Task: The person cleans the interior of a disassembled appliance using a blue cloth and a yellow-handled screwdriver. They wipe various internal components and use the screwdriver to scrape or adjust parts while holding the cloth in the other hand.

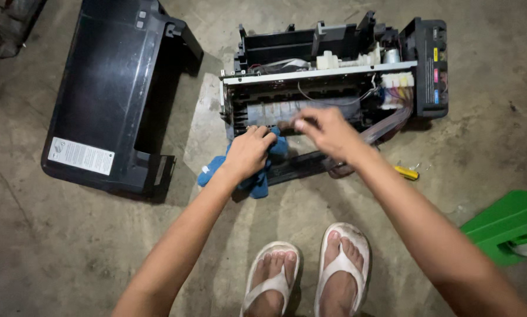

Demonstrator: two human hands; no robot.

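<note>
Left hand (248, 151): grip bunched on blue cloth (257, 176), frame centre.
Right hand (328, 130): fingers pressed together, blurred, at open printer (334, 76).
Risk: cloth may snag ink tubes (392, 120), pulling them loose.

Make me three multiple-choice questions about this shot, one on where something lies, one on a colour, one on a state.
1. Where does the removed black plastic printer cover lie?
A. Left of the opened printer body
B. On top of it
C. Right of it

2. What colour is the crumpled cloth under the left hand?
A. Red
B. Blue
C. White

3. What state is the opened printer body in?
A. Boxed
B. Closed
C. Uncovered, insides showing

Answers: 1 A, the cover sits on the concrete floor to the left. 2 B, blue folds show around the hand. 3 C, tubes and a metal rail are exposed where the right hand reaches.
</note>
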